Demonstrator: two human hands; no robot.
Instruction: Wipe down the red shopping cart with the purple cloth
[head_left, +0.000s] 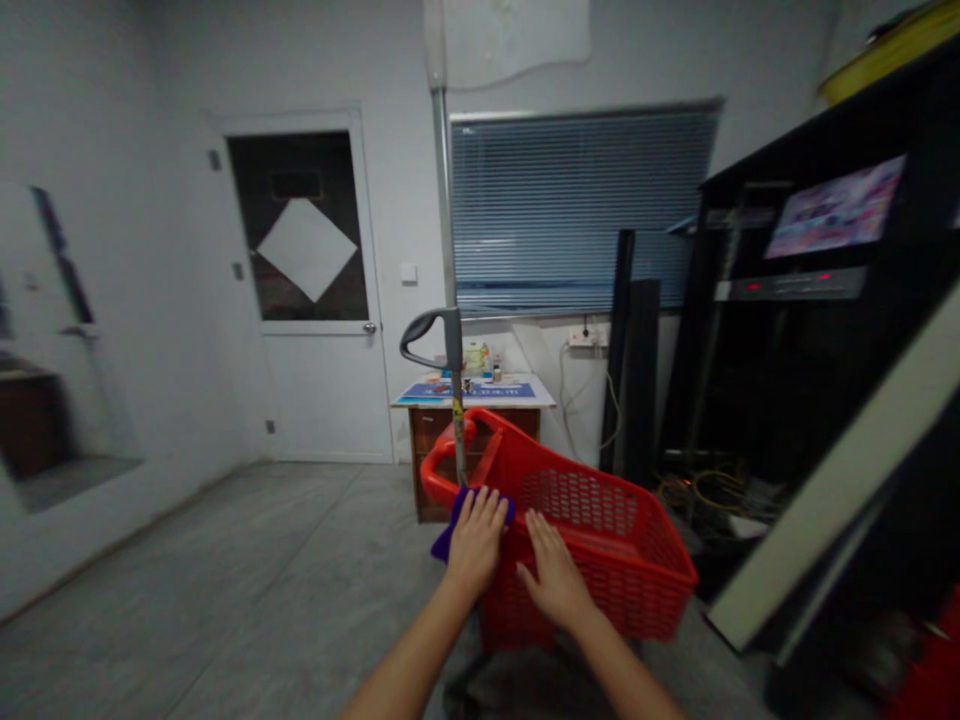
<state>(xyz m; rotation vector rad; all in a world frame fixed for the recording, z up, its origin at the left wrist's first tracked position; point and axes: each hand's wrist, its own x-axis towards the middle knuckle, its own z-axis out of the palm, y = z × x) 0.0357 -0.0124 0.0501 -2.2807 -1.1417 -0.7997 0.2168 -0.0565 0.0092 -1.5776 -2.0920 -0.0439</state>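
Note:
A red plastic shopping cart [592,545] with slotted basket walls stands right in front of me. My left hand [478,538] lies over a purple cloth [448,535] at the near rim, close to the cart's red handle [437,478]. Its fingers rest on the cloth against the rim, and the thumb is hidden. My right hand [556,578] is just to the right, fingers stretched out and thumb apart, with nothing in it. It reaches toward the near side of the basket; whether it touches the rim I cannot tell.
Behind the cart, a pole with a grey handle [454,340] rises in front of a small desk [424,425]. A white door [322,395] is at the left. On the right are a black rack [739,380], a leaning pale board [840,490] and loose cables [716,490].

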